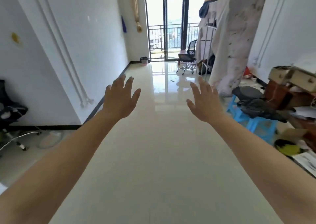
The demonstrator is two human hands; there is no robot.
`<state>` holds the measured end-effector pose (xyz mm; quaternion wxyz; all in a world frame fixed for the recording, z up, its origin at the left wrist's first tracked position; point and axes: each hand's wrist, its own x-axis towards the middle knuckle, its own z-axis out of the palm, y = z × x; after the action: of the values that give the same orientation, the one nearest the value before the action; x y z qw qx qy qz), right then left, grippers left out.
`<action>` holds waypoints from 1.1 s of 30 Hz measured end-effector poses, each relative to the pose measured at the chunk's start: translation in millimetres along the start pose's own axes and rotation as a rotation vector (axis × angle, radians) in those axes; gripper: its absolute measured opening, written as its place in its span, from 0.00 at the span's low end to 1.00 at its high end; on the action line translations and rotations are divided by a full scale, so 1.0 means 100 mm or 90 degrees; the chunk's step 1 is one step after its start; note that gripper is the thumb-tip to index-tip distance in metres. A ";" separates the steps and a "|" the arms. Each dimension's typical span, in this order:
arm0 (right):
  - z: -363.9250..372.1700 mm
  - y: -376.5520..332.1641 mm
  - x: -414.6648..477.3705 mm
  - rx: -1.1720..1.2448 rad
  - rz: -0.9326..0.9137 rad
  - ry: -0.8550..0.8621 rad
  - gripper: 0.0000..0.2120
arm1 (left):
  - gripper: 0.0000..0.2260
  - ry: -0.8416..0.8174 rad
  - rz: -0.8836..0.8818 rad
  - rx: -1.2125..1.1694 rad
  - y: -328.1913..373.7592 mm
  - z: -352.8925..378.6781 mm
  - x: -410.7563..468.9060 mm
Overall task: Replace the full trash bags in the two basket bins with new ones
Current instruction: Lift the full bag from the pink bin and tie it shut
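Observation:
Both arms stretch out in front of me over a glossy tiled floor. My left hand (120, 99) is held flat with fingers spread and holds nothing. My right hand (204, 101) is likewise spread and empty. Far down the room, by the left wall next to the balcony door, stands a small pink basket bin (144, 60) with a dark bag in it. It is well out of reach of both hands. I see only this one bin. A crumpled black plastic bag (259, 108) lies on blue stools at the right.
An office chair (10, 114) stands at the left wall. Another office chair (188, 57) is near the balcony door (172, 27). A cloth-covered wardrobe (234, 40), blue stools (256, 122) and stacked boxes (294, 87) crowd the right side. The floor runs straight ahead between them.

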<state>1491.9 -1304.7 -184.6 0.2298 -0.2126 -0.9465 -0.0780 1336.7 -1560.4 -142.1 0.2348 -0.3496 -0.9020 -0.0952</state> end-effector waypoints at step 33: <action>4.04 3.15 7.12 0.004 -0.001 0.024 0.30 | 0.29 -0.025 0.055 -0.003 0.76 4.55 7.68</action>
<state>895.0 -662.1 -191.5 0.2478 -0.2093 -0.9426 -0.0791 730.2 -901.4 -161.6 0.2202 -0.3905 -0.8903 -0.0802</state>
